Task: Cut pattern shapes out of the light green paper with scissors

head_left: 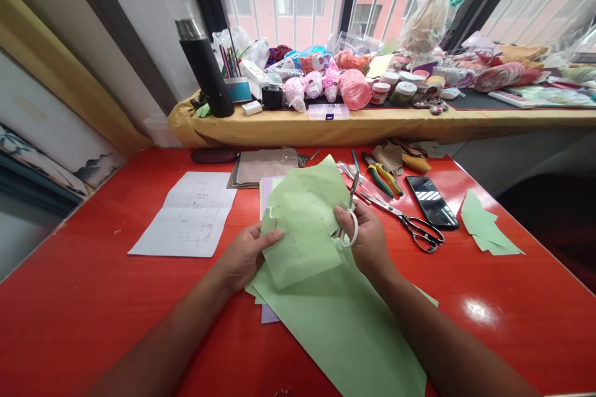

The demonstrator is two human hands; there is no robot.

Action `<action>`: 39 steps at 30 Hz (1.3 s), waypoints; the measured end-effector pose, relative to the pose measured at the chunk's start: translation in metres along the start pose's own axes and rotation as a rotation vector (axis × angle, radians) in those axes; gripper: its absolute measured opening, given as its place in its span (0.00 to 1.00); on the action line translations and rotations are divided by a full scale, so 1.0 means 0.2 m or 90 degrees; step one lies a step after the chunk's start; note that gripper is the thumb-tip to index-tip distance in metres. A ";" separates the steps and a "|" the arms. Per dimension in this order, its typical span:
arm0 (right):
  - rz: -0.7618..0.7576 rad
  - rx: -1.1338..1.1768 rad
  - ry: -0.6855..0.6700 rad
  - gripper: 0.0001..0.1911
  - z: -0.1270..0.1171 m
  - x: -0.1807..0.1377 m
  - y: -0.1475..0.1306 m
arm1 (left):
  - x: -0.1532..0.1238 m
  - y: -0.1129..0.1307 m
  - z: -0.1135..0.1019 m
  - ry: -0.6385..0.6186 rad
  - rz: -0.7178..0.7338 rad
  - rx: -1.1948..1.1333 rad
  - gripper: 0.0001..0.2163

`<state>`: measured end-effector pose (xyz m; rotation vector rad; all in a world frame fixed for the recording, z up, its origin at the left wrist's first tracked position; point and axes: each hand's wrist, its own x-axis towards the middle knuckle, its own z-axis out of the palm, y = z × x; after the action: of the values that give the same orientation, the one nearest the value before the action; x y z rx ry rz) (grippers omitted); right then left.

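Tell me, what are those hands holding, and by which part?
The left hand grips the green paper near its edge; the right hand holds small scissors by their white finger loop.

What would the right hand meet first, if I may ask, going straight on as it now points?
Most likely the cut green paper just ahead of the right hand, though depth is unclear.

The left hand (244,256) grips pale green paper (300,260) while the right hand (365,237) holds small white-handled scissors (349,229) in its edge, over a red surface (93,310), with dark-handled shears (421,234) to the right.
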<state>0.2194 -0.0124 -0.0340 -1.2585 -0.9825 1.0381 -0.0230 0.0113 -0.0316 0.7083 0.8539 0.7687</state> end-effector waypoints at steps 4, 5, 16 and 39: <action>-0.001 -0.006 -0.020 0.21 0.02 -0.04 0.00 | -0.01 0.00 0.03 0.049 0.008 0.052 0.20; -0.004 -0.010 -0.025 0.21 0.02 -0.04 0.00 | -0.02 0.00 0.04 0.057 0.009 0.067 0.20; 0.063 -0.014 -0.140 0.23 -0.03 -0.06 -0.03 | -0.02 0.05 -0.04 0.169 0.094 0.102 0.19; 0.106 -0.148 -0.441 0.30 -0.03 -0.11 0.00 | -0.07 0.16 -0.07 0.288 0.236 0.214 0.15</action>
<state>0.2189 -0.0354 -0.0338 -1.1961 -1.5767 1.5796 -0.0508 0.0194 -0.0070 1.0292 1.3027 1.1580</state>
